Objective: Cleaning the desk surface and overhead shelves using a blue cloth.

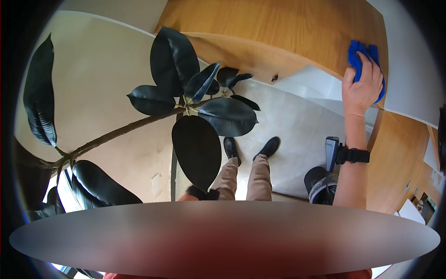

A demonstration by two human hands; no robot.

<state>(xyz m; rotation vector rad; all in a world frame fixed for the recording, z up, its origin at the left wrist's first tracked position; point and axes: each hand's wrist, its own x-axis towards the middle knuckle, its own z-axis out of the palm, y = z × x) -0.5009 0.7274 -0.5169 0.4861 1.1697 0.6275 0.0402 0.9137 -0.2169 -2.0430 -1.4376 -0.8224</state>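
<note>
My right hand (364, 82) is spread over a blue cloth (356, 57), pressing it on the wooden desktop (278, 28) near its right end. The cloth is bunched under the fingers and sticks out beyond them. A black strap with a grey device (332, 153) is on my right wrist. Of my left arm only a bit of wrist with a black band (202, 193) shows at the lower middle, behind a large dark leaf (197, 150); the left hand itself is hidden.
A rubber plant's branch (129, 129) with broad leaves crosses the left and middle. Below the desktop is a wooden panel (240, 59). A lined waste bin (322, 188) stands on the floor beside my right forearm. Another wooden surface (397, 157) lies at the right.
</note>
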